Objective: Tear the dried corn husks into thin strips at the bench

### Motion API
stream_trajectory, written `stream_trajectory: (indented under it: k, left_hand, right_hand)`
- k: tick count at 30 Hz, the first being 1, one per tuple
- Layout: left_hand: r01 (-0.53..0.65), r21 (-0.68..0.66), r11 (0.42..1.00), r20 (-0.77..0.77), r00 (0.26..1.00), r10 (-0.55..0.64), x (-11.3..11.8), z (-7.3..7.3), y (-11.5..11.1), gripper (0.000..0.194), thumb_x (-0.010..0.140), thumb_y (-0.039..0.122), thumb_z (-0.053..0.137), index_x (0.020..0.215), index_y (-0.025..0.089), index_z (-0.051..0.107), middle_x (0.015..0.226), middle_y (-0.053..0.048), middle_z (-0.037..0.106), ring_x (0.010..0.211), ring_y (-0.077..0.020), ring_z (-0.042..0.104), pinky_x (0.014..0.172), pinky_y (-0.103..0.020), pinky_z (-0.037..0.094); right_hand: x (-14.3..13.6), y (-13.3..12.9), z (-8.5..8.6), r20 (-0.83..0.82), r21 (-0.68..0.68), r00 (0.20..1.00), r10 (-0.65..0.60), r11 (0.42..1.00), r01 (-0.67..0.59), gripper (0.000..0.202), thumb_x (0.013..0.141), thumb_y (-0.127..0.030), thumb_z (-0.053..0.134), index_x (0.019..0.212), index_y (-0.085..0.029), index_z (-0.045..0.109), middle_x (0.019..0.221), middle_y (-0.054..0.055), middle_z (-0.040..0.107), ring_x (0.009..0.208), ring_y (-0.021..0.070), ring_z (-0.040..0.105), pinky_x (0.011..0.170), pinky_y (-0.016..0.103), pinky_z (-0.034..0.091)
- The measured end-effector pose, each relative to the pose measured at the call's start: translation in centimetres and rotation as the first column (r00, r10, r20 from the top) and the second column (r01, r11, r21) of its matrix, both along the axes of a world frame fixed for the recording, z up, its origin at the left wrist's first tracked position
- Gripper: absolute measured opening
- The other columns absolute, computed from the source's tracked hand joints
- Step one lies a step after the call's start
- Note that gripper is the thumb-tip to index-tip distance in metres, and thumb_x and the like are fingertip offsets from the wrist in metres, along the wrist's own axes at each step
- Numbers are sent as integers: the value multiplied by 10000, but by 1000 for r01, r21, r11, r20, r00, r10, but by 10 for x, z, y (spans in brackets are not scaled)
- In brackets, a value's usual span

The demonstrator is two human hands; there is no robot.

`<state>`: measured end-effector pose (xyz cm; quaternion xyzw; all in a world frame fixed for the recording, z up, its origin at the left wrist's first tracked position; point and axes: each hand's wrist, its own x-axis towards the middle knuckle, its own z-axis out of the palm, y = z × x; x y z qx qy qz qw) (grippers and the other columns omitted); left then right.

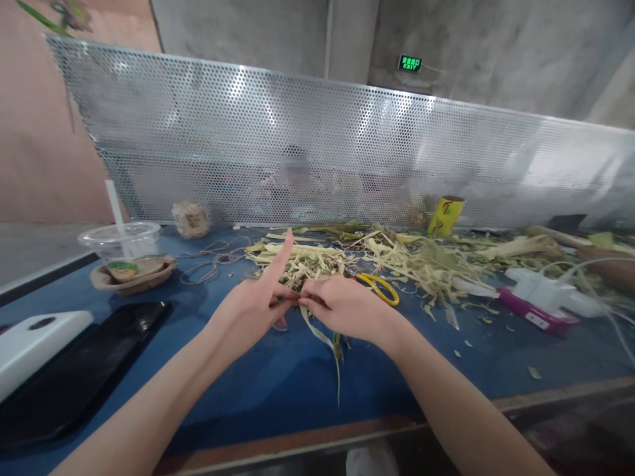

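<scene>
My left hand [260, 294] and my right hand [337, 301] meet above the front middle of the blue table. The left index finger points up, while its thumb and other fingers pinch close to the right fingertips. Both hands seem to hold a thin pale plant strip [320, 334], whose loose end hangs below them. Green stems [340, 347] show under my right hand. Just behind the hands lies a heap of pale dried plant strips [317, 261]. Scissors with yellow handles [380, 287] rest right of my right hand, their blades mostly hidden.
To the left are dark phone [119, 344], white phone [44, 337], plastic cup [119, 241], brown bowl [133, 281] and string [213, 258]. More strips [426, 264], a yellow can [446, 217] and a purple-and-white power strip [540, 311] lie right. A perforated metal screen [327, 145] stands behind.
</scene>
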<state>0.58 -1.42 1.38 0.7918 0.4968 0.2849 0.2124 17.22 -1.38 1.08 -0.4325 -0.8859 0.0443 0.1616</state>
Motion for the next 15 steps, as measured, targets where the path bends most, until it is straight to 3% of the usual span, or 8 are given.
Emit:
stream_trajectory:
  k: [4,8,15]
  left_hand:
    - [-29,8,1000,7,1000,29,0,0,0,890,727,254,533,1405,282,-42,723,43,723,504,-172,646,538,-244,476]
    - [-26,36,999,-7,1000,27,-1,-3,3,916,707,267,554,1402,291,-42,680,56,700,500,-169,628,549,-259,475]
    - [100,7,995,-23,995,-100,-7,-1,5,916,723,271,555,1402,270,-59,800,24,696,552,-143,612,553,-235,474]
  right_hand:
    - [-3,0,-2,-20,11,999,-38,999,38,255,899,-308,388,733,-168,522,706,7,559,616,95,474,553,207,297]
    - [-5,1,-2,44,37,997,-60,998,58,205,893,-257,411,773,-166,550,721,15,587,651,113,509,568,216,306]
    - [-2,0,-1,64,73,998,-15,997,10,152,872,-244,466,817,-156,577,760,32,625,674,130,546,584,225,325]
